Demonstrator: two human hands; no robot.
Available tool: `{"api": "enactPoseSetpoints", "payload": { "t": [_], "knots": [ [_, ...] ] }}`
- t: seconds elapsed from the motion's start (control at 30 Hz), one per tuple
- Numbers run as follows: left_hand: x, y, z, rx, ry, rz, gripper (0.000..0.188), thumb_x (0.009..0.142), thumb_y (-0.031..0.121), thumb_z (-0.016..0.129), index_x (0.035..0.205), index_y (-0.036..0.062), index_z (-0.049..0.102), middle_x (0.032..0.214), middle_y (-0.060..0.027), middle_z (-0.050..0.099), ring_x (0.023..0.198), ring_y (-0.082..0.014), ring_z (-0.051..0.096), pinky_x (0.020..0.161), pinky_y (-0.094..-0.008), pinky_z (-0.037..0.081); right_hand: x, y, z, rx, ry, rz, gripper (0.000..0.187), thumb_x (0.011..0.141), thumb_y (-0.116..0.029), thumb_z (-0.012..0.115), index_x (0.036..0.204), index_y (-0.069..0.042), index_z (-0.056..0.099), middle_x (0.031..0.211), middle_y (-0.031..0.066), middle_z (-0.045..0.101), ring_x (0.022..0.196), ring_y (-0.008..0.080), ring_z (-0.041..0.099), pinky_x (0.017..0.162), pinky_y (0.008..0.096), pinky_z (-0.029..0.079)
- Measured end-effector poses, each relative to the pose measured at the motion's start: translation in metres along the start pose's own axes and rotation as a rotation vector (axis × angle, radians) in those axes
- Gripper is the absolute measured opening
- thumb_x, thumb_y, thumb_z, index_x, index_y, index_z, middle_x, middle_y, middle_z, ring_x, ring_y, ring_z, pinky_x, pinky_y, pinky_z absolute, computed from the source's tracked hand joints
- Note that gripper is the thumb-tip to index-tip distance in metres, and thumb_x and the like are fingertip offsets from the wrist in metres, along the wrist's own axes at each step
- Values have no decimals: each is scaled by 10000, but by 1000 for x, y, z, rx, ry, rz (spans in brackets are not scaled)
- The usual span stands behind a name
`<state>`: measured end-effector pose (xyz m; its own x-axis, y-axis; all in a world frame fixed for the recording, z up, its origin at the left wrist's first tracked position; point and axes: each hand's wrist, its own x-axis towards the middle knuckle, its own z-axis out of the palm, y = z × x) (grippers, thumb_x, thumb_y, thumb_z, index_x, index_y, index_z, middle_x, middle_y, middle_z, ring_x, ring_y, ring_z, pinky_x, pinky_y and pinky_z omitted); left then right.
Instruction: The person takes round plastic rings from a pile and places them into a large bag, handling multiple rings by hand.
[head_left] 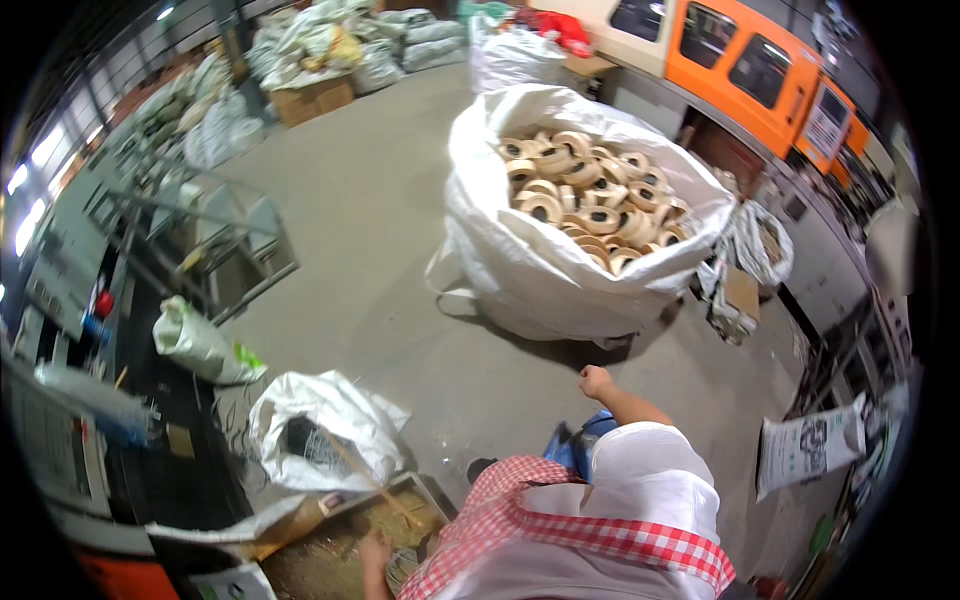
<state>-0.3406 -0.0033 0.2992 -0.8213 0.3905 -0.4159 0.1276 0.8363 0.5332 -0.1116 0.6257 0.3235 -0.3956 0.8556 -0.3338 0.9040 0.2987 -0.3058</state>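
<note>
floor: grey workshop floor [350, 200] across the middle; clock directions read from view centre.
11 o'clock: heap of stuffed sacks [330, 50] with a cardboard box [312, 100] at its front.
2 o'clock: orange and cream industrial machine [745, 60], dark windows, control panel [827, 122] on its near end.
bulk bag: big white open-topped bulk bag [530, 275], between 1 and 2, standing on floor.
rings: beige ring-shaped parts [585, 172] heaped loose inside that bag, some with dark patches.
right hand [596, 382]: at 4, fingers curled into a loose fist; just short of bulk bag's near side in view, bag lying toward 12 from it.
left hand [375, 552]: at 7, low, beside the shallow tray [433, 492]; too unclear, cannot tell if clenched or grasping.
8 o'clock: smaller white sack [345, 395], open; thin stick [365, 474] slants from it over tray.
9 o'clock: white-green sack [195, 340], leaning.
4 o'clock: printed white bag [810, 447].
wearer: white shirt [655, 485], red-white checked apron [630, 535].
</note>
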Motion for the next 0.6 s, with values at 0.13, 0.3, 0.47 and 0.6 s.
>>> {"api": "enactPoseSetpoints", "payload": {
  "t": [0.13, 0.3, 0.47, 0.6],
  "knots": [
    [72, 125, -45, 13, -114, 226, 384, 781, 228, 633, 1093, 6, 605, 993, -206, 646, 925, -354, 625, 808, -399, 490, -27, 50, -7, -23, 8, 116, 424, 717, -291, 721, 1075, -80, 636, 1054, 153, 640, 1001, 326, 597, 874, 384, 468],
    [159, 207, -54, 335, -362, 388, 441, 799, 256, 639, 1176, 35, 576, 1075, -182, 635, 984, -325, 615, 852, -379, 479, 15, 44, -12, 588, 98, 366, 606, 719, -352, 730, 1189, -22, 534, 1073, 188, 627, 1029, 325, 587, 886, 386, 459],
    [245, 264, -65, 639, -574, 523, 513, 776, 368, 618, 1191, 69, 576, 1103, -180, 621, 1026, -349, 584, 890, -417, 464, 105, -21, -55, 995, 540, 589, 944, 705, -429, 743, 1367, 46, 266, 1162, 241, 562, 1106, 366, 533, 951, 394, 411],
    [306, 380, -51, 589, -500, 644, 455, 793, 306, 615, 1174, 61, 570, 1048, -196, 630, 988, -361, 592, 863, -436, 469, 166, -34, -96, 1077, 832, 788, 1067, 700, -451, 736, 1408, 58, 121, 1383, 310, 303, 1287, 381, 339, 1066, 397, 283]
  ]
}}
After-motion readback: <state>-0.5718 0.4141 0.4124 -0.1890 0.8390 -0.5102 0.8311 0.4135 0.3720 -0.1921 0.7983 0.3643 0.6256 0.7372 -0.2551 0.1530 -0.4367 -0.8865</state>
